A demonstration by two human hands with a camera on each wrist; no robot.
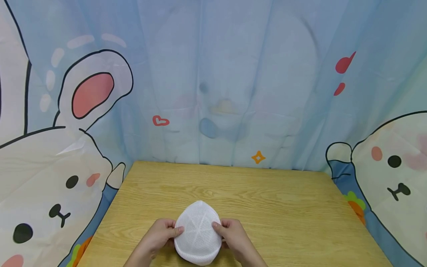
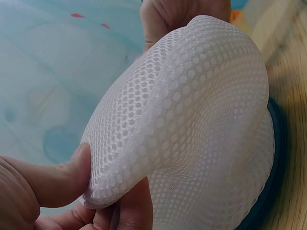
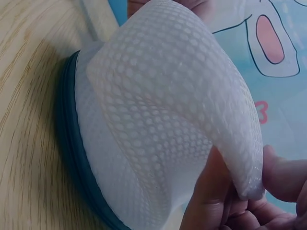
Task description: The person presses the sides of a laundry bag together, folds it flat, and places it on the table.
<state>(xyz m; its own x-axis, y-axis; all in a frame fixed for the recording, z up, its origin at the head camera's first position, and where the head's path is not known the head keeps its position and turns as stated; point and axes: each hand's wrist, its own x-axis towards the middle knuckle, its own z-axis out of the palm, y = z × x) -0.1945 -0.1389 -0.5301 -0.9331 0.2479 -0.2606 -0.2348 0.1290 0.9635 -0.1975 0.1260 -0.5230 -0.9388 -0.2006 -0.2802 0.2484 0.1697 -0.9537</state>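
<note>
Mesh bag [image 1: 198, 235], head view: it is between our two hands, over the near part of the desk [image 1: 283, 218].
Thumbs [image 1: 177, 231], head view: these lie on the upper face while our left hand [image 1: 160, 234] and right hand [image 1: 235, 237] clamp opposite sides; we judge that an even pull suits something so soft.
Curtain [image 1: 220, 66], head view: light blue, gently creased, hanging behind the pale wood-grain desk, with a printed rabbit [image 1: 40, 174] at the left.
Fold, left wrist view: our left fingers [image 2: 136, 206] are clamped on the mesh edge; a little outward tension should ease the hollow.
Dark band [image 2: 281, 143], left wrist view: it borders the bag close to the desk; whether they touch, we cannot tell.
Pinch, right wrist view: our right fingers [image 3: 208, 191] are clamped on the edge too; we should match the left's height.
Wood grain, right wrist view: it runs beside the band, with the curtain beyond our hand.
</note>
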